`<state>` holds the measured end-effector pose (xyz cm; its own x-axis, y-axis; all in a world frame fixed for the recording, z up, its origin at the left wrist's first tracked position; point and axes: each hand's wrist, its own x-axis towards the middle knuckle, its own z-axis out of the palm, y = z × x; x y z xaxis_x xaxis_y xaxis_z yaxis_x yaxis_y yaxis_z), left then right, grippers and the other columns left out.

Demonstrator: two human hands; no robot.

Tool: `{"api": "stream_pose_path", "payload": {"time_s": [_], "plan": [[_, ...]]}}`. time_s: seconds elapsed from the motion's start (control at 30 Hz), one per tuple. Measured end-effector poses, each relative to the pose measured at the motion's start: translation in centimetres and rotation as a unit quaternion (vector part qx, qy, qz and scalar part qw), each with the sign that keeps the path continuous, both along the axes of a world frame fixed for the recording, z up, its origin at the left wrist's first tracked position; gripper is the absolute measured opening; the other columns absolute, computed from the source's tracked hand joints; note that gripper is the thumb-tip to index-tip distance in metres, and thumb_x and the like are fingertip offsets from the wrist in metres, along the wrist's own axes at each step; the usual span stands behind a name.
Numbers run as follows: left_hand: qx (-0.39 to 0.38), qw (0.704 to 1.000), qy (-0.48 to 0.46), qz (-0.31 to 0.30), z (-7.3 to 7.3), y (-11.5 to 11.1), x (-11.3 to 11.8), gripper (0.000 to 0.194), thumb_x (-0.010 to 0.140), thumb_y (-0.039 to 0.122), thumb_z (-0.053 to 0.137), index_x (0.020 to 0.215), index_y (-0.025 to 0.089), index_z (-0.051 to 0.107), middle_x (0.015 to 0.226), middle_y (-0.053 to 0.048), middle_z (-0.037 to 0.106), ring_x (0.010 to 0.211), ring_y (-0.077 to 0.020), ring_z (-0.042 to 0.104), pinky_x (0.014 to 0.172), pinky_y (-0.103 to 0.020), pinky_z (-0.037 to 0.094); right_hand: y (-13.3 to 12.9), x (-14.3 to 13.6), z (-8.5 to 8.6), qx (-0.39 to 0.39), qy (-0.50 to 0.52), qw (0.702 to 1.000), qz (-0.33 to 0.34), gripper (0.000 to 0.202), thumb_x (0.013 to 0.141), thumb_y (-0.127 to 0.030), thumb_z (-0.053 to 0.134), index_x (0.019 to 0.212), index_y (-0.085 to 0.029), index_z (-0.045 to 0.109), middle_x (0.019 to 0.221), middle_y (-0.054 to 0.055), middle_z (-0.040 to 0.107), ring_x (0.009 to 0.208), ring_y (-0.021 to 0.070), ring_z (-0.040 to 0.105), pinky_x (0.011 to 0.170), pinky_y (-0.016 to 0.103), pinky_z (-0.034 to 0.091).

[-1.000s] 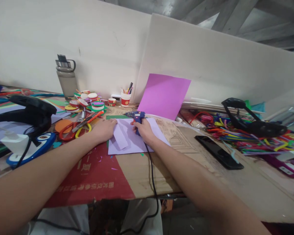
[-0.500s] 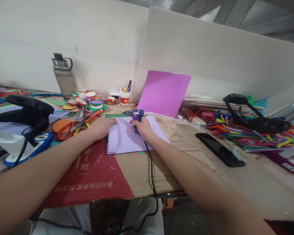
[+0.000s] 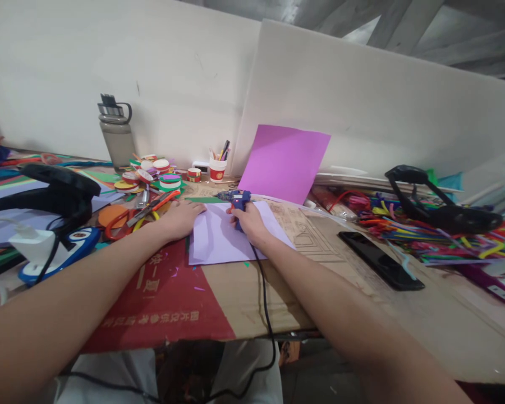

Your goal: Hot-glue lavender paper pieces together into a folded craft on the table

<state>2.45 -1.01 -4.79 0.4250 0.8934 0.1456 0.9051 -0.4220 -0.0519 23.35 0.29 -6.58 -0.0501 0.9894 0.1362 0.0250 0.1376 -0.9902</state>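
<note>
A lilac sheet of paper (image 3: 219, 238) lies flat on the cardboard-covered table (image 3: 244, 292). My left hand (image 3: 179, 219) rests on its left edge, fingers flat and pressing down. My right hand (image 3: 248, 221) grips a blue hot glue gun (image 3: 235, 199) with its nozzle pointing left over the top edge of the sheet. The gun's black cord (image 3: 263, 303) runs back along my right arm and off the table's front edge.
Scissors (image 3: 141, 213) and round paper discs (image 3: 151, 177) lie left of the sheet, with a grey bottle (image 3: 116, 137) and a pen cup (image 3: 217, 165) behind. A purple sheet (image 3: 284, 163) leans on the white board. A black phone (image 3: 381, 260) and coloured pipe cleaners (image 3: 425, 233) lie right.
The folded flap that stood up on the lilac sheet one second ago now lies flat. Both hands stayed at the sheet's top edge; the view shifted slightly.
</note>
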Motion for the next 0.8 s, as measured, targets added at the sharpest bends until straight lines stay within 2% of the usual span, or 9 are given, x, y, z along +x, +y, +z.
{"api": "stream_pose_path", "payload": {"time_s": [0.17, 0.37, 0.53, 0.7, 0.8], "plan": [[-0.001, 1.0, 0.006, -0.01, -0.31, -0.17, -0.16, 0.044, 0.093, 0.021, 0.031, 0.132, 0.021, 0.051, 0.143, -0.008, 0.047, 0.123, -0.0293, 0.043, 0.099, -0.047, 0.033, -0.15, -0.04, 0.04, 0.008, 0.0, 1.0, 0.002, 0.014, 0.068, -0.014, 0.052, 0.082, -0.018, 0.05, 0.079, 0.001, 0.065, 0.048, 0.0082, 0.054, 0.042, 0.021, 0.043], [-0.012, 1.0, 0.012, 0.012, 0.12, -0.39, 0.17, 0.045, 0.094, 0.021, 0.027, 0.132, 0.023, 0.05, 0.143, -0.008, 0.047, 0.125, -0.032, 0.042, 0.091, -0.048, 0.037, -0.61, -0.04, 0.5, -0.008, -0.007, 1.0, -0.003, 0.014, 0.068, -0.014, 0.052, 0.081, -0.018, 0.05, 0.068, -0.001, 0.063, 0.046, 0.0084, 0.053, 0.042, 0.02, 0.043], [-0.017, 1.0, 0.013, 0.015, 0.12, -0.33, 0.18, 0.044, 0.094, 0.023, 0.028, 0.132, 0.023, 0.05, 0.145, -0.008, 0.045, 0.126, -0.0323, 0.041, 0.091, -0.046, 0.036, -0.55, -0.04, 0.48, -0.003, -0.012, 1.0, 0.0, 0.013, 0.068, -0.013, 0.051, 0.08, -0.018, 0.051, 0.066, -0.001, 0.061, 0.044, 0.0084, 0.052, 0.041, 0.021, 0.042], [-0.01, 1.0, 0.004, 0.011, -0.04, -0.17, 0.09, 0.044, 0.092, 0.02, 0.029, 0.13, 0.024, 0.052, 0.143, -0.008, 0.047, 0.123, -0.0318, 0.044, 0.093, -0.047, 0.036, -0.32, -0.02, 0.18, 0.009, -0.011, 1.0, -0.002, 0.014, 0.068, -0.015, 0.052, 0.081, -0.018, 0.051, 0.075, 0.0, 0.064, 0.047, 0.0082, 0.054, 0.042, 0.02, 0.044], [-0.01, 1.0, 0.006, 0.005, 0.02, -0.11, 0.08, 0.042, 0.092, 0.023, 0.033, 0.127, 0.023, 0.055, 0.14, -0.009, 0.051, 0.118, -0.0316, 0.049, 0.091, -0.047, 0.038, -0.31, 0.01, 0.13, 0.008, -0.01, 1.0, 0.001, 0.014, 0.068, -0.015, 0.052, 0.082, -0.018, 0.052, 0.069, -0.001, 0.063, 0.046, 0.0079, 0.053, 0.042, 0.02, 0.043]]}}
